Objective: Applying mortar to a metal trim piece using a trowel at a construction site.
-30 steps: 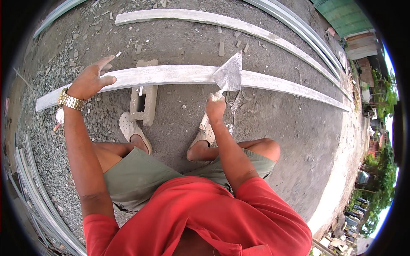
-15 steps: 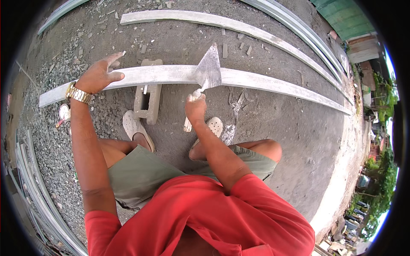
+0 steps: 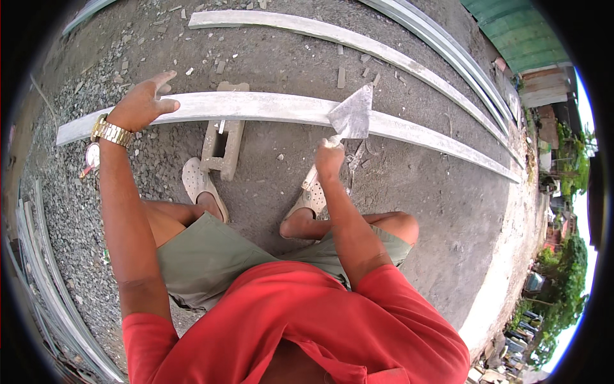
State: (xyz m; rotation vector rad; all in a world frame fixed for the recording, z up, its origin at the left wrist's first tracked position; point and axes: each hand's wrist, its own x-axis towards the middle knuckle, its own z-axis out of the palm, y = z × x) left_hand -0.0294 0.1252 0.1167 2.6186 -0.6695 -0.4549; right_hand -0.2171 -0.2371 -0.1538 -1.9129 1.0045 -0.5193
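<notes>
A long, pale grey bar smeared with white [image 3: 256, 105] lies across in front of me, over a hollow concrete block [image 3: 228, 168]. My right hand [image 3: 329, 160] is closed round the handle of a trowel, its pointed triangular blade [image 3: 355, 113] lying over the bar right of the middle. My left hand [image 3: 142, 104] is at the bar's left part, fingers stretched out and thumb apart, gripping nothing. A watch with a gold-coloured band circles that wrist.
A second whitish bar [image 3: 307, 29] lies farther off, with more metal lengths [image 3: 441, 48] beyond it. Other lengths [image 3: 48, 275] lie at the left. A small round white container [image 3: 93, 155] sits on the gravel. My feet, in pale clogs [image 3: 198, 182], are close to the block.
My right hand has moved the trowel to the right along the bar, the blade now tilted more to the right. My left hand stays at the left part, thumb and fingers apart.
</notes>
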